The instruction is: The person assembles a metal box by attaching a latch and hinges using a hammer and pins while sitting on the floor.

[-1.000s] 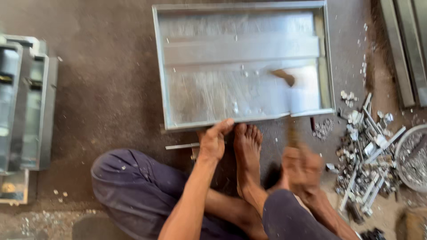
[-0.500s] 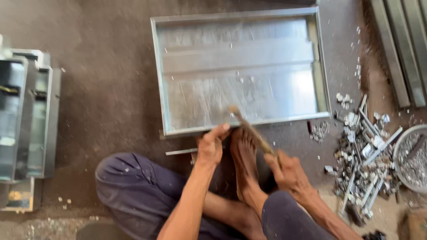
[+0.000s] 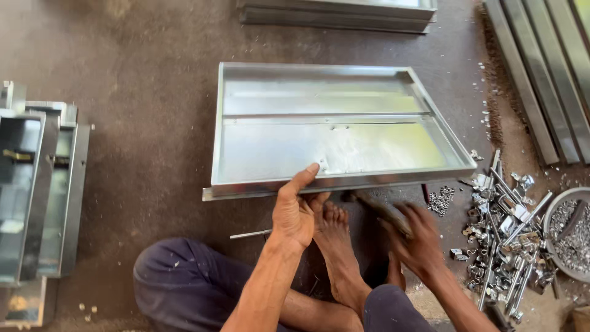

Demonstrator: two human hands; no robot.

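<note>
Because it is folded from thin bright sheet metal, the shallow tray (image 3: 332,135) looks stiff along its bent rims yet light enough to tip with one hand; its edges are likely sharp and its polished floor slippery, so the folded near rim seems the safest place to take hold. It lies on the dark floor (image 3: 141,92) at about 12 o'clock from the seated person, one tray with one raised rib across its bed.

At its near rim the left hand (image 3: 296,212) grips the edge, thumb hooked over the top and fingers curled beneath. One bare foot (image 3: 335,246) sits just beside that hand, close under the rim.

Towards 3 o'clock of the foot, the right hand (image 3: 418,243) is blurred, closed around a hammer handle (image 3: 378,209); the head is not clear.

Farther out at 3 o'clock lies a heap of small metal fittings (image 3: 501,240), too many to count, and one round bowl of screws (image 3: 571,237). At 9 o'clock stands a stack of metal boxes (image 3: 37,190); at 1 o'clock lie several long metal channels (image 3: 553,67).
</note>
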